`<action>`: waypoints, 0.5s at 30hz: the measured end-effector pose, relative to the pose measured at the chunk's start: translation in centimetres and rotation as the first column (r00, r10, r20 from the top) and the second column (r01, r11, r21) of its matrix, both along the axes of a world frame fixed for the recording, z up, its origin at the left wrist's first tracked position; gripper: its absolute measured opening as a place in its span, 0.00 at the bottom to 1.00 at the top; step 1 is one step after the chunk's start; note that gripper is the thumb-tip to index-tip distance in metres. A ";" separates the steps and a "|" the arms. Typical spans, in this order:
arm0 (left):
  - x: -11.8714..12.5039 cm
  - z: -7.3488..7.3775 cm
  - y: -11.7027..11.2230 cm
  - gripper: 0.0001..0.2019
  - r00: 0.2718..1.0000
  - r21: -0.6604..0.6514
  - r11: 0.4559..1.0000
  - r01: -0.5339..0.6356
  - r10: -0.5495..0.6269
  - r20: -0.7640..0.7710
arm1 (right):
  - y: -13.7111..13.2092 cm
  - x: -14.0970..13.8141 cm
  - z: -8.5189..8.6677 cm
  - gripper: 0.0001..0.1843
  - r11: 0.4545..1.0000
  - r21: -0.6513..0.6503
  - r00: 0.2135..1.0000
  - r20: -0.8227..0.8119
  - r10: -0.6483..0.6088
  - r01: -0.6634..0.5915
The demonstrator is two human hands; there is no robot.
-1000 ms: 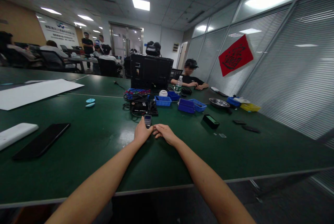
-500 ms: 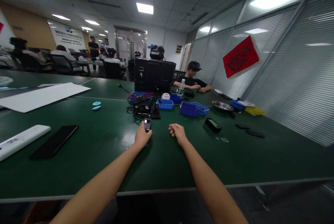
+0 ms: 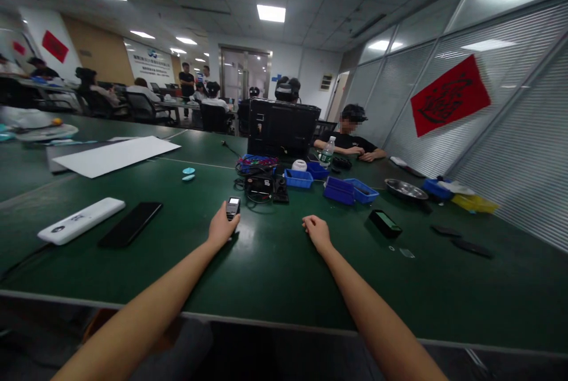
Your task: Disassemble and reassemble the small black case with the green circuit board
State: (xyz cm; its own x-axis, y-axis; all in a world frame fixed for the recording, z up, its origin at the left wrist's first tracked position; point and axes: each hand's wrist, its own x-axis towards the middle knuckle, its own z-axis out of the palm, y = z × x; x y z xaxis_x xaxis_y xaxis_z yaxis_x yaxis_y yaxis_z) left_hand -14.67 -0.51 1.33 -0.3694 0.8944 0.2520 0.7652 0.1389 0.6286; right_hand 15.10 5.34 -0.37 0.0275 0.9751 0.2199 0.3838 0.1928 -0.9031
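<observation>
1. The left hand [image 3: 224, 226] grips a small handheld device [image 3: 233, 205] over the green table [image 3: 270, 286].
2. The device is dark, boxy, its upper screen glowing white.
3. The right hand [image 3: 318, 232], fingers curled narrow, sits well apart.

Handheld device [image 3: 233, 204], its lower part hidden behind the left hand [image 3: 222, 226]

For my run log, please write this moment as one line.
left hand: grips small handheld device, screen lit | right hand: loosely curled, no object visible in it | beyond hands: baseball, blue trays | surface: green table
</observation>
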 end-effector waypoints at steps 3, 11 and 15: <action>-0.5 -0.1 0.1 0.39 0.999 0.009 0.999 -0.035 0.035 0.033 | -0.1 0.0 0.2 0.14 1.000 0.012 0.996 0.090 0.016 -0.017; -0.3 0.2 0.4 0.37 0.996 0.032 0.998 -0.057 0.055 0.069 | 0.1 0.4 0.0 0.15 1.000 0.009 0.999 0.039 0.001 -0.001; -0.6 0.3 0.7 0.36 0.995 0.021 0.998 -0.056 0.055 0.080 | -0.1 0.4 0.1 0.16 1.000 -0.014 1.000 0.002 0.016 -0.015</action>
